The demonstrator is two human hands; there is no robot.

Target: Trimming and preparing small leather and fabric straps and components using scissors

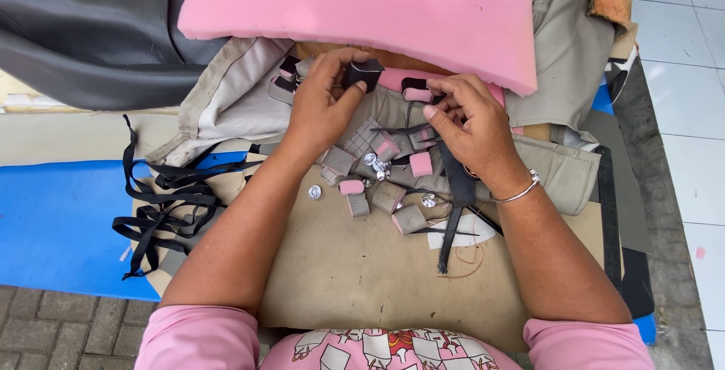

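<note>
Pink foam: a slab [362,15] lay across the top of our bench, clear of the small parts
Left hand: our left hand [321,109] pinched a black folded piece [362,72], lifted for a better look
Right hand: our right hand [472,124] pressed curled fingertips on black straps [455,189], pinning them flat
Loose pieces: grey and pink foam tabs [381,196] sat between our wrists, within reach

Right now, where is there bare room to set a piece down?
Bare tan board between the forearms, below the padded pieces. Crowded: pieces and straps between left hand and right hand; strap pile at left.
</note>
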